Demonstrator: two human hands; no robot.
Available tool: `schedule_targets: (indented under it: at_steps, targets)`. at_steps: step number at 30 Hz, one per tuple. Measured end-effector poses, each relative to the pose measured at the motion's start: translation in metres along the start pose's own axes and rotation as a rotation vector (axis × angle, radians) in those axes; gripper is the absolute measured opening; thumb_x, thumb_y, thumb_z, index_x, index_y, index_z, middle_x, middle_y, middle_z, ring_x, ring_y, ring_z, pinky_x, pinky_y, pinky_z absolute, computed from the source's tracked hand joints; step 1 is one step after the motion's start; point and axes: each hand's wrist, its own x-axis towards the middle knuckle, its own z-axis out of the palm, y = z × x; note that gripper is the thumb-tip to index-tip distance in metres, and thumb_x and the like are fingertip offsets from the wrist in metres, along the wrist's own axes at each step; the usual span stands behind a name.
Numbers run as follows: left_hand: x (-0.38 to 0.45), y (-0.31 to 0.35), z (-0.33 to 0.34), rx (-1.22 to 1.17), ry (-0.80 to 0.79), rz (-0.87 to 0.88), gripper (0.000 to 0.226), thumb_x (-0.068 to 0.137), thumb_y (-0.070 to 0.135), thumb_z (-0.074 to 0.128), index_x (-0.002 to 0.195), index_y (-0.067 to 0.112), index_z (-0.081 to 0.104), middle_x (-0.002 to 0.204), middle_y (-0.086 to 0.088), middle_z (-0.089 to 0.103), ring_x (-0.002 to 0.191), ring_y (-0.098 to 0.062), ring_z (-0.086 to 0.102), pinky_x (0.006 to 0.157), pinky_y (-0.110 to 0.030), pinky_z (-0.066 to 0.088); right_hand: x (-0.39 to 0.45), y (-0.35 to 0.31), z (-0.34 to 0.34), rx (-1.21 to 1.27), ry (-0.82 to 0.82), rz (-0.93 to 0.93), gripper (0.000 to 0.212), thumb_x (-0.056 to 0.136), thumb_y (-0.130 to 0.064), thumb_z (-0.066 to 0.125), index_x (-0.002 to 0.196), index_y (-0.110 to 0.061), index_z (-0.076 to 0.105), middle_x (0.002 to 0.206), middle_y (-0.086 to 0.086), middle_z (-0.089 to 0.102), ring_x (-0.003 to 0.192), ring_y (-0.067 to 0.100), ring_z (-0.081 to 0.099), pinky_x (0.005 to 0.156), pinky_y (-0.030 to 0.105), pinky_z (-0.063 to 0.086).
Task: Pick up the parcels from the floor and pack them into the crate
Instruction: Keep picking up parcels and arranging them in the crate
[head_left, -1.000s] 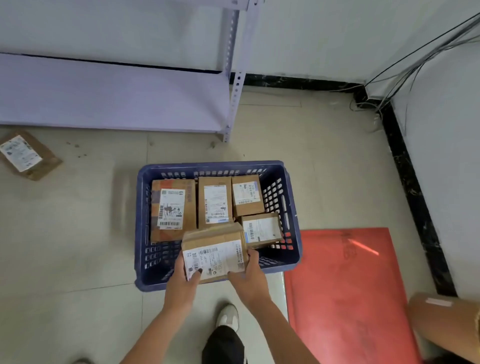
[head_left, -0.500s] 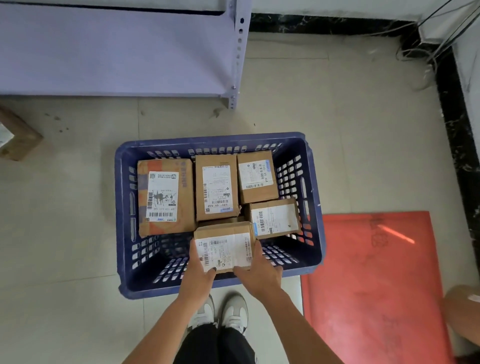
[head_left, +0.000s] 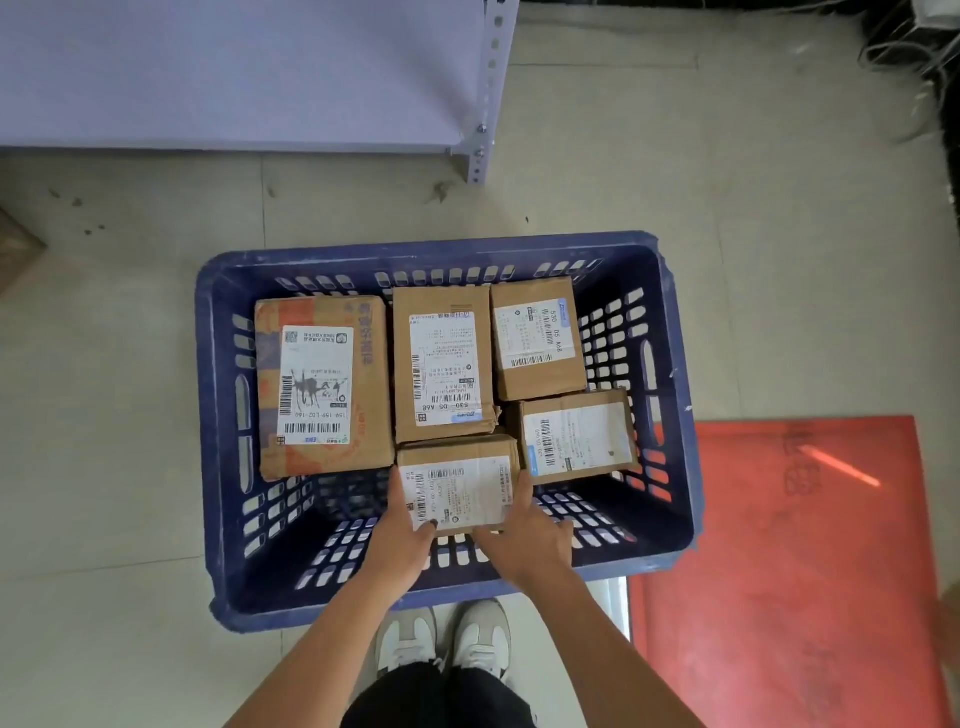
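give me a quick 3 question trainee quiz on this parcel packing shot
1. True or false: the held parcel is gripped by the left hand and the right hand together.
2. How many parcels are inside the blue crate, counting the held one? A) three B) five C) seven
3. Fill in: right of the crate, a ___ mat lies on the floor.

Key: 1 true; 2 B; 3 red
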Motion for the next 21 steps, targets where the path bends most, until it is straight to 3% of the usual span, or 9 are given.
schedule_targets:
  at_steps: [1, 3, 8, 9, 11, 13, 15, 17, 21]
  targets:
    - [0.001, 0.0, 0.0, -0.013, 0.001, -0.002, 0.072, 0.09, 0.0, 0.044, 0.145, 0.028, 0.005, 0.141, -0.004, 0.047, 0.107, -0.019, 0.057, 0.062, -0.006, 0.044, 0.001, 0.0, 0.001, 0.002, 0.009, 0.003, 0.087, 0.086, -0.045, 0.047, 0.147, -0.016, -0.008, 0.129, 0.003, 0.056, 0.118, 0.026, 0.054, 0.113, 0.049, 0.015]
    - [0.003, -0.001, 0.001, -0.036, -0.009, -0.006, 0.073, 0.091, 0.0, 0.044, 0.146, 0.029, 0.004, 0.142, -0.004, 0.047, 0.121, -0.024, 0.052, 0.081, -0.019, 0.04, 0.003, 0.0, 0.0, 0.016, 0.014, 0.02, 0.085, 0.085, -0.041, 0.048, 0.144, -0.02, -0.009, 0.123, 0.004, 0.06, 0.114, 0.027, 0.058, 0.113, 0.05, 0.016]
    - [0.002, 0.003, -0.003, -0.032, -0.027, -0.027, 0.071, 0.092, 0.006, 0.045, 0.147, 0.027, 0.006, 0.142, -0.005, 0.047, 0.12, -0.026, 0.053, 0.087, -0.025, 0.04, 0.002, 0.004, -0.007, 0.075, -0.007, 0.009, 0.066, 0.085, -0.03, 0.048, 0.134, -0.021, 0.005, 0.12, 0.001, 0.062, 0.11, 0.028, 0.06, 0.111, 0.05, 0.019]
    - [0.0, 0.002, -0.003, -0.02, -0.035, -0.03, 0.07, 0.092, 0.008, 0.045, 0.147, 0.025, 0.005, 0.141, -0.006, 0.047, 0.114, -0.023, 0.057, 0.082, -0.019, 0.042, 0.0, 0.005, -0.009, 0.07, 0.003, 0.001, 0.06, 0.085, -0.029, 0.048, 0.13, -0.021, 0.009, 0.116, 0.0, 0.063, 0.107, 0.028, 0.061, 0.11, 0.05, 0.02]
    - [-0.007, 0.001, -0.005, 0.011, -0.029, -0.039, 0.069, 0.093, 0.009, 0.044, 0.148, 0.021, 0.004, 0.137, -0.008, 0.052, 0.079, -0.011, 0.062, 0.057, -0.006, 0.043, -0.009, 0.01, -0.013, 0.04, 0.042, -0.007, 0.053, 0.087, -0.028, 0.048, 0.126, -0.02, 0.013, 0.111, 0.0, 0.064, 0.102, 0.026, 0.062, 0.108, 0.05, 0.023]
    - [-0.019, 0.0, -0.008, 0.039, 0.014, -0.03, 0.067, 0.094, 0.01, 0.044, 0.148, 0.018, 0.006, 0.126, -0.014, 0.06, 0.057, -0.004, 0.052, 0.038, -0.007, 0.038, -0.022, 0.015, -0.017, 0.001, 0.076, -0.015, 0.054, 0.087, -0.026, 0.05, 0.128, -0.02, 0.015, 0.112, 0.0, 0.064, 0.101, 0.025, 0.062, 0.106, 0.048, 0.028]
    - [-0.034, -0.001, -0.016, 0.081, 0.067, 0.006, 0.063, 0.094, 0.013, 0.045, 0.148, 0.018, 0.011, 0.126, -0.013, 0.06, 0.066, -0.01, 0.059, 0.048, -0.007, 0.045, -0.036, 0.014, -0.02, -0.045, 0.104, -0.043, 0.055, 0.087, -0.026, 0.052, 0.128, -0.019, 0.016, 0.11, 0.001, 0.064, 0.102, 0.025, 0.061, 0.103, 0.045, 0.031]
    - [-0.051, -0.002, -0.027, 0.144, 0.09, 0.008, 0.062, 0.094, 0.013, 0.044, 0.148, 0.018, 0.013, 0.128, -0.008, 0.058, 0.081, -0.014, 0.062, 0.061, -0.017, 0.047, -0.052, 0.008, -0.022, -0.085, 0.117, -0.068, 0.055, 0.086, -0.025, 0.051, 0.128, -0.019, 0.017, 0.112, 0.002, 0.062, 0.104, 0.026, 0.06, 0.102, 0.044, 0.033]
    - [-0.091, -0.008, -0.054, 0.177, 0.147, 0.031, 0.059, 0.093, 0.009, 0.043, 0.146, 0.017, 0.018, 0.139, -0.007, 0.047, 0.12, -0.02, 0.051, 0.093, -0.024, 0.042, -0.084, -0.014, -0.026, -0.063, 0.14, -0.14, 0.062, 0.086, -0.021, 0.052, 0.134, -0.02, 0.014, 0.117, 0.001, 0.058, 0.107, 0.024, 0.057, 0.101, 0.043, 0.036]
